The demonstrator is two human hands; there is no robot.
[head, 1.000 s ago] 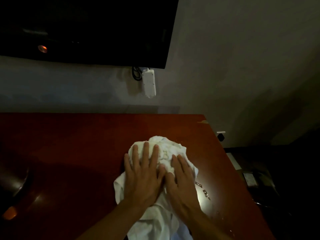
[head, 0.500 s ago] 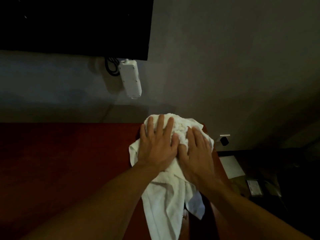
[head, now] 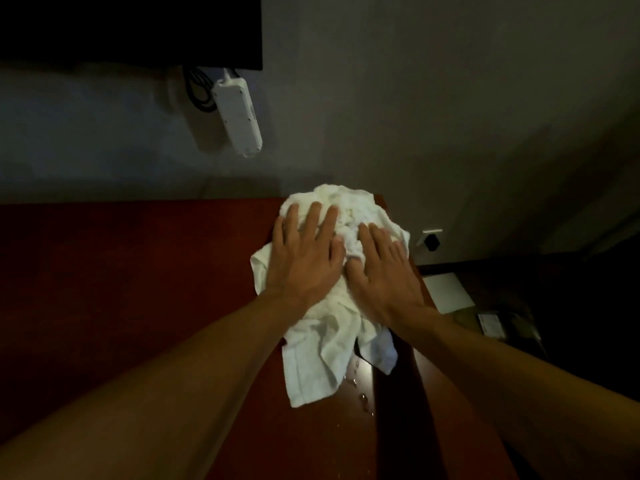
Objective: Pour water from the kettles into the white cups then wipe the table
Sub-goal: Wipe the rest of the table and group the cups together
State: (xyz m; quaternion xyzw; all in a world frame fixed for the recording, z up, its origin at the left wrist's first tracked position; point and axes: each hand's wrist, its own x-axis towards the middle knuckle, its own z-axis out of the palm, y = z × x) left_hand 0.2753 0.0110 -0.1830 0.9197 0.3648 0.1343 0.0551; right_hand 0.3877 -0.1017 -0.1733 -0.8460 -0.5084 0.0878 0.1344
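Observation:
A crumpled white towel (head: 322, 348) lies at the far right corner of the dark red table (head: 121, 289). My left hand (head: 304, 258) presses flat on its left part with fingers straight and spread. Beside it, my right hand (head: 384, 275) presses flat on the towel's right part near the table's right edge. A few water drops (head: 356, 382) glisten on the wood just behind the towel's trailing end. No kettle or cup is in view.
A white power strip (head: 239, 116) hangs on the grey wall under a dark screen (head: 128, 29). A wall socket (head: 431, 239) sits right of the table. Below, on the dark floor, lie a white sheet (head: 446, 292) and some packets (head: 491, 323).
Both hands have pushed the towel from the middle of the table's right part up to its far right corner. The view has shifted right, and the dark object at the left has left the frame.

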